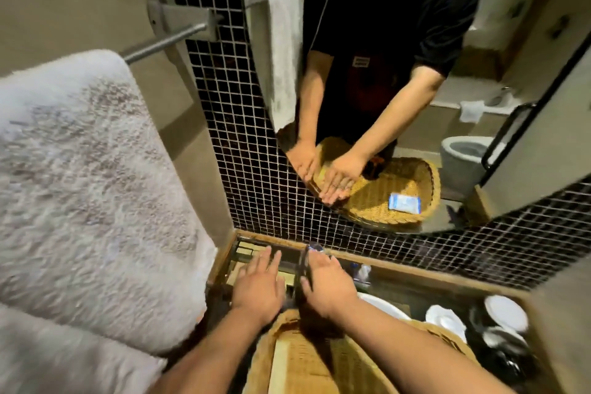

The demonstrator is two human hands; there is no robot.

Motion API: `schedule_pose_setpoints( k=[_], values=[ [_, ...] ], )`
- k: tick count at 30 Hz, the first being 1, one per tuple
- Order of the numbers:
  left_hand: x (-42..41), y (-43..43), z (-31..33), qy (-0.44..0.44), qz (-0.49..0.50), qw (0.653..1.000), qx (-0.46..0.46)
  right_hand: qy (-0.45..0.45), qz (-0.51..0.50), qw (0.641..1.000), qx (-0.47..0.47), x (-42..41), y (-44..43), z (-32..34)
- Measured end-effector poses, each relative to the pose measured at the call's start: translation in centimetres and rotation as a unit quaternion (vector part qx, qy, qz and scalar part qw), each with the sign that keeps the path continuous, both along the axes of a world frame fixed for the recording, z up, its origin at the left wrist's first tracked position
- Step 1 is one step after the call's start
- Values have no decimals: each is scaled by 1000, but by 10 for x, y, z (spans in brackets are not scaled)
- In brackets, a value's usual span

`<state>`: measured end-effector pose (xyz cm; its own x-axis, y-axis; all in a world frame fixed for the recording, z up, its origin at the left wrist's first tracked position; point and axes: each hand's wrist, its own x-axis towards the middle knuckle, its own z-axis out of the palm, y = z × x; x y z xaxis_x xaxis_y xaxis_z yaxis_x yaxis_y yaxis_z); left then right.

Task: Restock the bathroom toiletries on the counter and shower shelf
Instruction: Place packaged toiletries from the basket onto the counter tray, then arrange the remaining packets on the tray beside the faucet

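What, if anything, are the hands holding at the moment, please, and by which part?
Nothing is gripped: the left hand and right hand lie flat, fingers straight, over the dark tray.

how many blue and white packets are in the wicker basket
1. The packet lies in the wicker basket, near its right end as seen in the mirror, the only place it shows. The direct view shows little of the basket, so more may be hidden.

Counter [415, 281] corner hemmed in, hanging towel [83, 189] left, tiled wall [256, 176] behind, crockery [502, 317] right
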<state>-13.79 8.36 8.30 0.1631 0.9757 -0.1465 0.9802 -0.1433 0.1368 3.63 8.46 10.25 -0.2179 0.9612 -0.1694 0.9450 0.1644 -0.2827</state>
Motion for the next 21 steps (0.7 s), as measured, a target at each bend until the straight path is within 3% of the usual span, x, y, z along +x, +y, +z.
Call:
schedule_pose_setpoints(
  k=[8,14,21],
  values=[
    [73,-16,23,-2,-112,993,41,-62,-76,995,12,81,-55,20],
    [140,-35,21,-16,-248,967,54,-107,-121,986,-48,147,-104,12],
    [193,-66,2,18,-363,931,-23,-152,-124,977,-85,181,-157,-20]
  ],
)
